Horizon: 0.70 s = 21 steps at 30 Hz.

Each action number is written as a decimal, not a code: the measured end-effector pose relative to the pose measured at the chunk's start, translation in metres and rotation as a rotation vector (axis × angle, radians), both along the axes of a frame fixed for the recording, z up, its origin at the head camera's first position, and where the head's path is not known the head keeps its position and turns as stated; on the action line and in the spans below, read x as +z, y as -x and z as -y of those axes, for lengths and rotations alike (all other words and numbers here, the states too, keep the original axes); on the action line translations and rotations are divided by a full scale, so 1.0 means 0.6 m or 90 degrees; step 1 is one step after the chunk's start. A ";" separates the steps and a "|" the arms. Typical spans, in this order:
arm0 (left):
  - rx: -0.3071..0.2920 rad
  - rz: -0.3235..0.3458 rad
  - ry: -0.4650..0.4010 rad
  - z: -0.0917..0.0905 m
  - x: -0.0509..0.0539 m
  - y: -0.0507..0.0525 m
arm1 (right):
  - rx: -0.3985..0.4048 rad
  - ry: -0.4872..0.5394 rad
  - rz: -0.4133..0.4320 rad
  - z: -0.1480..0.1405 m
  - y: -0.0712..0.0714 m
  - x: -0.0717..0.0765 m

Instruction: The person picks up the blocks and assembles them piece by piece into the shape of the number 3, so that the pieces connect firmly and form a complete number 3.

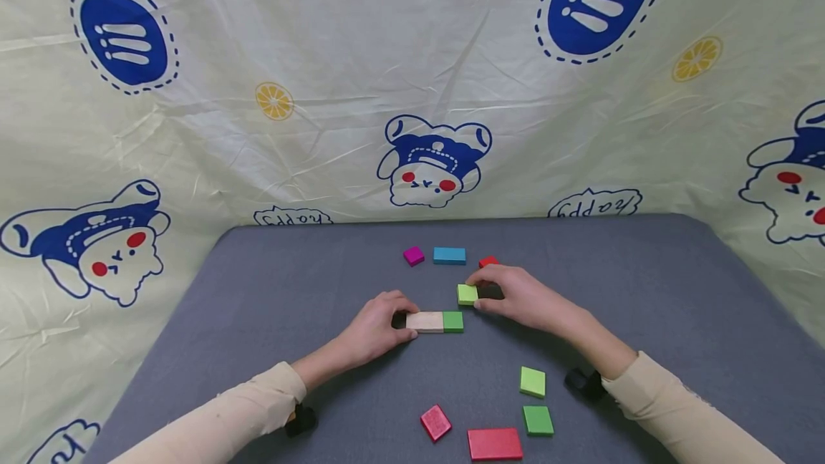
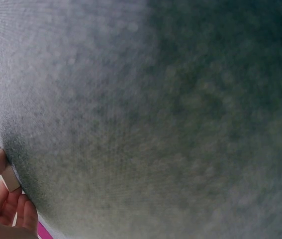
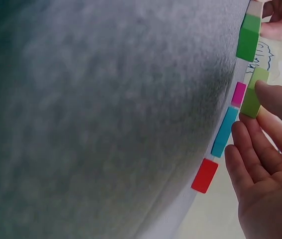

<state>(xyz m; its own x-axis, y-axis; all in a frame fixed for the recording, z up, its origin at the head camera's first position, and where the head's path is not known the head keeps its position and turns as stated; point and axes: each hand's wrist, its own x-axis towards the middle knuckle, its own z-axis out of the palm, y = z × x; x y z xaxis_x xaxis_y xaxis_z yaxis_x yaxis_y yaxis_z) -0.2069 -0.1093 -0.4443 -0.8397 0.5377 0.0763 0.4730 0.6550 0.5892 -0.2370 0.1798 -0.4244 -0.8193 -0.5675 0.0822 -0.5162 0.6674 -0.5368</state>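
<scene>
My left hand [image 1: 380, 326] pinches the left end of a pale wooden block [image 1: 425, 321], its thumb and fingers on the block's sides. Against the pale block's right end sits a green block [image 1: 453, 321]. My right hand [image 1: 525, 297] pinches a light green block [image 1: 467, 295] between thumb and fingers, just behind and slightly right of the green one. The right wrist view shows that light green block [image 3: 255, 92] at the right hand's fingertips [image 3: 260, 85]. In the left wrist view the left hand [image 2: 9, 209] holds the pale block [image 2: 10, 178].
Behind the hands lie a magenta block [image 1: 414, 256], a blue block [image 1: 449, 255] and a partly hidden red block [image 1: 488, 261]. Nearer the front are a light green block [image 1: 533, 382], a green block [image 1: 538, 421], a large red block [image 1: 495, 444] and a smaller pinkish-red block [image 1: 436, 422].
</scene>
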 end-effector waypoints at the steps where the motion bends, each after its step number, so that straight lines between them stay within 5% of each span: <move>1: 0.000 0.001 0.001 0.000 0.000 0.000 | 0.002 0.001 0.004 0.003 0.000 -0.001; 21: -0.002 0.000 -0.002 0.000 0.000 0.002 | 0.020 -0.045 0.044 0.029 0.006 -0.011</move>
